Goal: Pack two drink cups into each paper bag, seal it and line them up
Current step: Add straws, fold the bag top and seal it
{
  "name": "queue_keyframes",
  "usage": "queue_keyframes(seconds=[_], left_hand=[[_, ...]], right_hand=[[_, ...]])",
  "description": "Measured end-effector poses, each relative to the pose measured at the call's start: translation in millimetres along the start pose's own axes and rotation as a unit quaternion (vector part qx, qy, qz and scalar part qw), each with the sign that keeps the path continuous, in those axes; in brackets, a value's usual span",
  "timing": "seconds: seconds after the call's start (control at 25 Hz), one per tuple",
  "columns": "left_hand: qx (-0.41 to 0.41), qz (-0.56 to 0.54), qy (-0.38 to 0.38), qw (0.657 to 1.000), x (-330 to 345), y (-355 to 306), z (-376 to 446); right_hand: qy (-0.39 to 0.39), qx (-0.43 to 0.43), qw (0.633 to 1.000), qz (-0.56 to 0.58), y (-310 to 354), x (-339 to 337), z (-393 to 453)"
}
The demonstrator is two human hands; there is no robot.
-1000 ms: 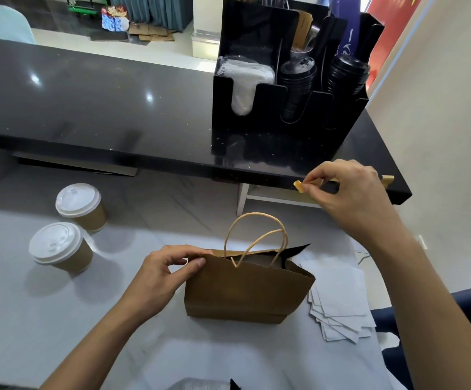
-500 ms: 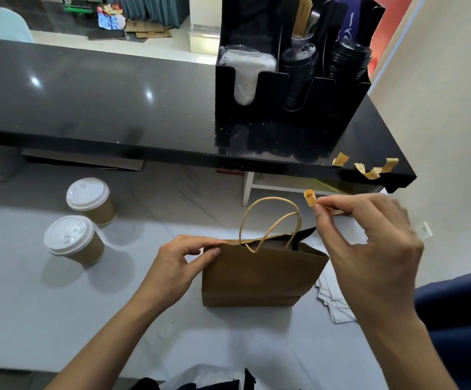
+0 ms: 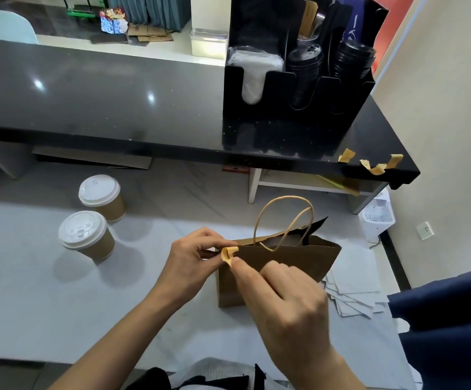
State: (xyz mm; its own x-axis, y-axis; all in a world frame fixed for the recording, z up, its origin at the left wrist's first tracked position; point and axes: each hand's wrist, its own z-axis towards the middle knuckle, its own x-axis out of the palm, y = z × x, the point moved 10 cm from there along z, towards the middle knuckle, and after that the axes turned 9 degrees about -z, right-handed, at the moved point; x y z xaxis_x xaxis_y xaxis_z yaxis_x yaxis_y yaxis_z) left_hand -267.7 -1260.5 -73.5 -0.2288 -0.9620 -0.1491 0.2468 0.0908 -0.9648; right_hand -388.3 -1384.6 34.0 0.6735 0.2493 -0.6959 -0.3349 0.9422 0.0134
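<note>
A brown paper bag [image 3: 301,256] with twine handles stands on the white counter [image 3: 45,305], its top partly open at the right end. My left hand [image 3: 189,266] pinches the bag's upper left corner. My right hand [image 3: 282,302] pinches a curled strip of tan tape [image 3: 228,255] and holds it against that same corner. Two brown drink cups with white lids stand to the left, one nearer [image 3: 86,235] and one behind it [image 3: 102,197].
A raised black ledge [image 3: 102,102] runs across the back, carrying a black organiser [image 3: 296,108] of lids. Several tan tape strips [image 3: 375,164] stick to the ledge's right edge. A stack of white paper sheets [image 3: 352,291] lies right of the bag.
My right hand took a tape strip from the ledge's edge and carried it down and left to the bag's upper left corner. My left hand stayed on that corner.
</note>
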Motion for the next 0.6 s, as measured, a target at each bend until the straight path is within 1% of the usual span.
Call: queue_keyframes(seconds=[0.08, 0.16, 0.28, 0.4, 0.6], left_hand=[[-0.006, 0.000, -0.007, 1.000, -2, 0, -1], [-0.019, -0.007, -0.008, 1.000, -3, 3, -2], [-0.024, -0.031, -0.001, 0.999, -2, 5, -4], [-0.016, -0.032, 0.012, 0.999, -1, 4, -6], [-0.015, -0.013, 0.024, 1.000, 1, 4, -5]], right_hand=[[0.033, 0.004, 0.999, -0.030, -1, 19, -6], [0.045, 0.016, 0.998, -0.050, -5, 30, -9], [0.038, 0.033, 0.996, -0.070, -10, 38, -6], [0.028, 0.038, 0.995, -0.085, -12, 41, 0], [0.062, 0.020, 0.992, -0.109, -11, 46, -1]])
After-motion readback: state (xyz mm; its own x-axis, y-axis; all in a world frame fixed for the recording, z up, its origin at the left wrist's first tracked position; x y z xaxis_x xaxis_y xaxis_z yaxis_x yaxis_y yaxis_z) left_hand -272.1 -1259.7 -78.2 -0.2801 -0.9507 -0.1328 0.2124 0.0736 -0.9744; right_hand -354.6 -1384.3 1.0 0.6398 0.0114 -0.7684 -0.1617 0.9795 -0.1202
